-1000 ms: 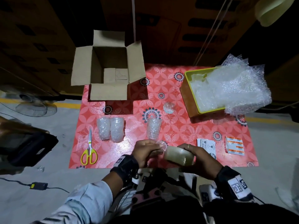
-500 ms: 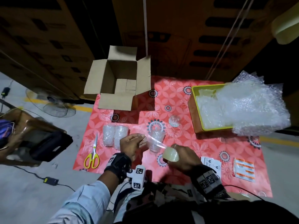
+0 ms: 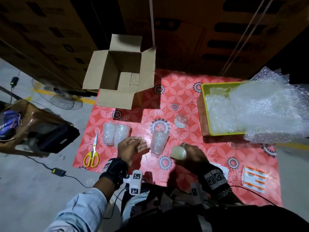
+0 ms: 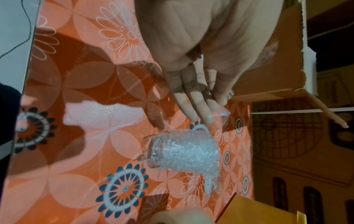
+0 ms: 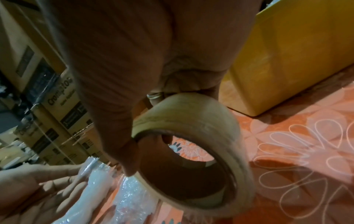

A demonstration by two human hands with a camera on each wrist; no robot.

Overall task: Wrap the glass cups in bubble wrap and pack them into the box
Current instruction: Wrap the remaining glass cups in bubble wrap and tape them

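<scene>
The clear tape strip [image 4: 220, 112] is very hard to see; only a thin shiny piece is showing at the tips of the left hand [image 3: 132, 148], whose thumb and first finger are pinching it while the other fingers [image 4: 191, 97] are staying almost straight. The right hand [image 3: 190, 154] is curling around a roll of clear tape [image 3: 178, 152], thumb inside the ring. Whether the strip is joining the roll cannot be told.

One wrapped glass cup [image 3: 158, 142] is standing on the red flowered mat [image 3: 184, 104] between the two hands, just past them. Two more wrapped cups [image 3: 115, 134] are standing side by side, touching, left of the left hand. A small unwrapped glass [image 3: 180, 121] is sitting farther back, blurry.

The open cardboard box [image 3: 120, 72] is sitting at the mat's far left corner. Yellow scissors [image 3: 92, 153] are lying beside the two cups. A yellow bin [image 3: 204, 104] of bubble wrap [image 3: 260, 108] is on the right, the wrap spilling over and running off the picture's edge. Little packets [image 3: 254, 180] are lying at the near right.
</scene>
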